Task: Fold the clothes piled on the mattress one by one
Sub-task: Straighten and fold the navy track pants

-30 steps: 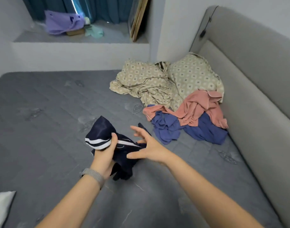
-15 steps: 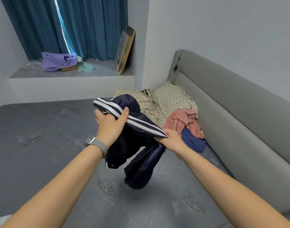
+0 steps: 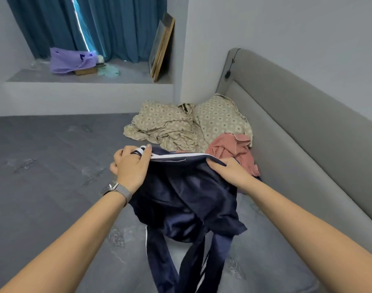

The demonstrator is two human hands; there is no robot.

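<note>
**Navy garment spread between both hands**

Left hand (image 3: 131, 166) gripped the striped edge of the navy garment (image 3: 187, 199), thumb over the white bands. Right hand (image 3: 229, 170) pinched the same edge further along. Versus half a second earlier, the hands were wider apart and the bunched cloth hung open above the mattress (image 3: 43, 166). Probably ready to lay flat. Pink garment (image 3: 233, 149) waited in the pile.

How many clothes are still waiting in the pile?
2 show: a patterned beige garment heaped by the headboard, and a pink garment beside it. The navy garment held by both hands may hide more.
</note>
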